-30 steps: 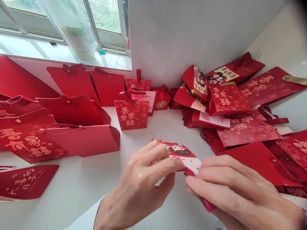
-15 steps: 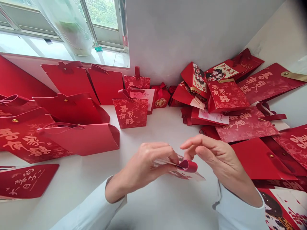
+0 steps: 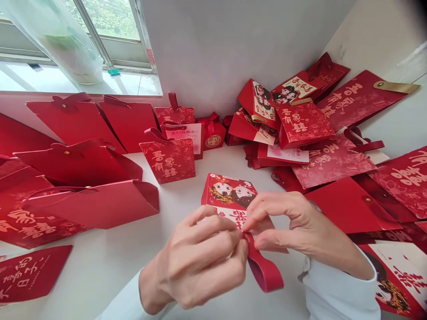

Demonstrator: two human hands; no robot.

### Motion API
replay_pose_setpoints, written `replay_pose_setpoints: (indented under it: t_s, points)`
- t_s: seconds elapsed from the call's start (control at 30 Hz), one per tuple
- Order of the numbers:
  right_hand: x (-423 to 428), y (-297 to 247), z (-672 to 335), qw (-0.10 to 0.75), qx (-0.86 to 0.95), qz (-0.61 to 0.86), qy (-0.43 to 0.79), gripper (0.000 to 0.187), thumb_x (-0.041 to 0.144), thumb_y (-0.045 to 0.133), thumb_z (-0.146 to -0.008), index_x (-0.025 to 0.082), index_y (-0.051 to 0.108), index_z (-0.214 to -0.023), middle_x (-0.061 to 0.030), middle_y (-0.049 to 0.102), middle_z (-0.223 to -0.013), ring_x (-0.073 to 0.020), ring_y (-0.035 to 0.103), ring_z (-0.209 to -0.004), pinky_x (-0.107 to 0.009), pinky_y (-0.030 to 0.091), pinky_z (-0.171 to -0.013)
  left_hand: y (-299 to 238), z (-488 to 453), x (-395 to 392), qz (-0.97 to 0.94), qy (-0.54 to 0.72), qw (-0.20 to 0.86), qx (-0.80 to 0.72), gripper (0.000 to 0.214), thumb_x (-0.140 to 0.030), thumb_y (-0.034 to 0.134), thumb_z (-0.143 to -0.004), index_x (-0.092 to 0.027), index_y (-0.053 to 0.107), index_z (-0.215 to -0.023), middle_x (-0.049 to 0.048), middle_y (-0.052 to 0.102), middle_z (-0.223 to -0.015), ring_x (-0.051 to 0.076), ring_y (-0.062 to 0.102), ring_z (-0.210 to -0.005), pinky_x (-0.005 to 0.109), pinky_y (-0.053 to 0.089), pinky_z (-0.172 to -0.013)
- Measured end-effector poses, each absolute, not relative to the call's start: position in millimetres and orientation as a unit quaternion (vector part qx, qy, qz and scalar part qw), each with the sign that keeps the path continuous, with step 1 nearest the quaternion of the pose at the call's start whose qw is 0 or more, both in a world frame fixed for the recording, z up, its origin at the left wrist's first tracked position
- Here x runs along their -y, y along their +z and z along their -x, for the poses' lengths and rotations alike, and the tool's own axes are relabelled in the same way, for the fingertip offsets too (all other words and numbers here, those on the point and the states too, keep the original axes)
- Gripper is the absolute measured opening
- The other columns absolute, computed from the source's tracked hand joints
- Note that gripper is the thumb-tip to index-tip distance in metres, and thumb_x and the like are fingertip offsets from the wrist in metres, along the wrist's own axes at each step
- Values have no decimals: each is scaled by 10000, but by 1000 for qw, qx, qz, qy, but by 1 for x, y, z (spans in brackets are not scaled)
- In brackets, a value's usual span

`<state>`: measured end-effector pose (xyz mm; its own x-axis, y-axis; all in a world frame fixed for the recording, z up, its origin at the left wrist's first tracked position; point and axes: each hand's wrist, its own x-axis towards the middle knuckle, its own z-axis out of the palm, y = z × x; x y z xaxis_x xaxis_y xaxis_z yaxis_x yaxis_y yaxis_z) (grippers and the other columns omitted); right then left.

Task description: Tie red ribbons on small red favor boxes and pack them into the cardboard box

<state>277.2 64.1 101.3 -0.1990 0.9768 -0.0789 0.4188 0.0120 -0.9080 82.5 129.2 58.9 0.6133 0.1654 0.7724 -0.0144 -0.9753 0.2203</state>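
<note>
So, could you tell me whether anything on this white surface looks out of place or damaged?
The heap of red paper gift bags at the right corner stands out: they lie overlapping at odd angles, unlike the more orderly bags at the left. No tears show, even on the small red bag being held.
</note>
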Motion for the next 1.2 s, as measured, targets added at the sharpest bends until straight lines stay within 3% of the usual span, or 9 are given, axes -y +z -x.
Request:
replay_pose_setpoints:
  t_s: [0.13,0.37,0.9,1.2]
  points:
    - [-63,102,-274,302,666,562,386,178,388,694,-809,215,702,-850,0,639,-804,-110,564,-651,-234,480,-639,55,-85,-128,-887,452,86,-45,151,-48,579,-813,-154,562,-706,0,641,-654,138,614,-696,291,465,-598]
    - [-62,103,-270,295,670,567,378,57,277,673,-841,224,691,-849,7,659,-860,-128,614,-780,-221,489,-703,54,-86,-137,-882,462,92,6,103,-28,625,-774,-119,591,-738,27,653,-660,143,586,-696,291,427,-605]
    - [-63,101,-270,331,613,558,452,85,231,657,-854,236,719,-911,0,658,-864,-132,603,-798,-233,461,-719,62,-83,-133,-872,446,187,-76,134,-27,589,-823,-153,583,-777,-8,637,-676,91,550,-618,259,423,-576]
    - [-64,103,-268,335,605,552,467,44,243,676,-839,224,712,-858,17,631,-811,-114,567,-767,-221,426,-724,61,-81,-137,-866,462,184,-44,149,20,643,-763,-126,617,-779,30,631,-679,109,514,-628,265,401,-561]
